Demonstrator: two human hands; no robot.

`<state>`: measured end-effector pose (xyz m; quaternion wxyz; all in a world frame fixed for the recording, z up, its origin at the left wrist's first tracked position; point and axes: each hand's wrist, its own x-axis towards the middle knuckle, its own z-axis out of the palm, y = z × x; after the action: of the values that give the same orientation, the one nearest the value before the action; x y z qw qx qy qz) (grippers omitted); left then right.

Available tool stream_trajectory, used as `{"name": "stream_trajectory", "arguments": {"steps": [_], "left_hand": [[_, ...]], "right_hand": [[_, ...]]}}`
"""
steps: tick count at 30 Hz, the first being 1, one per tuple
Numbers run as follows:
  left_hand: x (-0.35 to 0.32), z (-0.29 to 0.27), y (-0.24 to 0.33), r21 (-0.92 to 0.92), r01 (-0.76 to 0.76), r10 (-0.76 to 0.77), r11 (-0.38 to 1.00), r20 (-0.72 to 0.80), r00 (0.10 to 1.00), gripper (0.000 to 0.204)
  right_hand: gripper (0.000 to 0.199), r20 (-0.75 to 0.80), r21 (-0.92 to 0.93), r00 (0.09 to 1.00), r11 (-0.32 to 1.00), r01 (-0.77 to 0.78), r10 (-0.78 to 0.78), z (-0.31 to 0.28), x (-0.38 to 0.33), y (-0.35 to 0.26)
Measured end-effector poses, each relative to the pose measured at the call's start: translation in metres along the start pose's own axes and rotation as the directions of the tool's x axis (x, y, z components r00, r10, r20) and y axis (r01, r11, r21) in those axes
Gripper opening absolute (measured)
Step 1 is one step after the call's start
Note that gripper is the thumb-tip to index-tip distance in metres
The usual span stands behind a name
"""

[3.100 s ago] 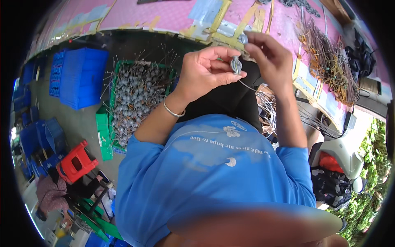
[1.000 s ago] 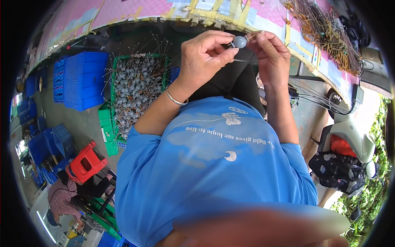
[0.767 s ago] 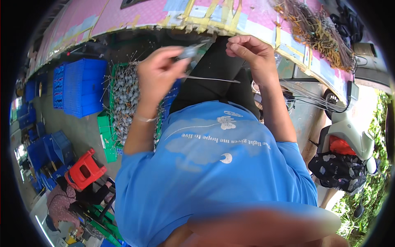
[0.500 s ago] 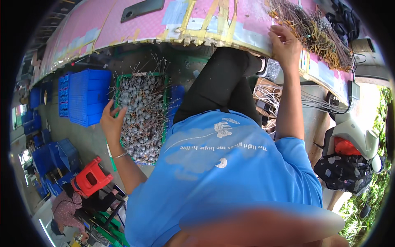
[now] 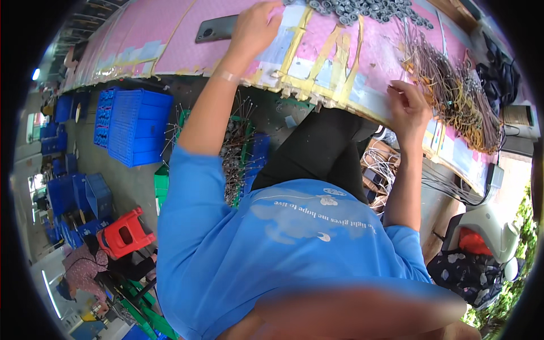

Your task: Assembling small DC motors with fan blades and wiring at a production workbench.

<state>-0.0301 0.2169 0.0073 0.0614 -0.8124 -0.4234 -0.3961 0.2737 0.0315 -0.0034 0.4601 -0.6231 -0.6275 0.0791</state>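
My left hand (image 5: 256, 29) reaches over the pink-covered bench (image 5: 175, 34), beside a dark phone (image 5: 216, 29) lying flat. Its thumb stands apart from the forefinger, with nothing seen between them; the other fingers are mostly hidden. Just right of those fingertips lies a spread of small grey round parts (image 5: 368, 10). At the bench's near edge, my right hand (image 5: 411, 110) is curled, thumb and fingers close together. What it pinches, if anything, is too small to make out. Right beside it lies a heap of thin brown and orange wires (image 5: 447, 85).
Left of my legs, a green-rimmed crate (image 5: 238, 153) of grey wired parts is partly behind my left arm. Stacked blue crates (image 5: 139, 127) and a red plastic stool (image 5: 126, 241) stand farther left. A box of white cables (image 5: 378, 173) sits below the bench. Another person (image 5: 85, 272) works at lower left.
My left hand has moved from beside the crate of wired parts up over the bench. The right hand stays by the wires, its fingers more curled. The grey round parts have come into view.
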Motion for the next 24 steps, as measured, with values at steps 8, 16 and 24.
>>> {"name": "stream_trajectory", "arguments": {"steps": [8,16,24], "left_hand": [[0.058,0.069,-0.034,0.109,0.099,-0.129,0.989,0.327,0.936,0.020],[-0.012,0.000,0.051,-0.713,0.598,-0.389,0.366,0.467,0.794,0.025],[-0.107,-0.033,0.141,-0.696,0.677,-0.250,-0.239,0.717,0.650,0.031]], "right_hand": [[0.030,0.169,0.804,0.814,0.400,-0.440,0.556,-0.017,-0.020,0.003],[0.009,0.368,0.688,0.853,0.509,-0.518,0.371,0.006,-0.026,-0.026],[0.006,0.370,0.686,0.873,0.540,-0.488,0.318,0.007,-0.051,-0.051]]}}
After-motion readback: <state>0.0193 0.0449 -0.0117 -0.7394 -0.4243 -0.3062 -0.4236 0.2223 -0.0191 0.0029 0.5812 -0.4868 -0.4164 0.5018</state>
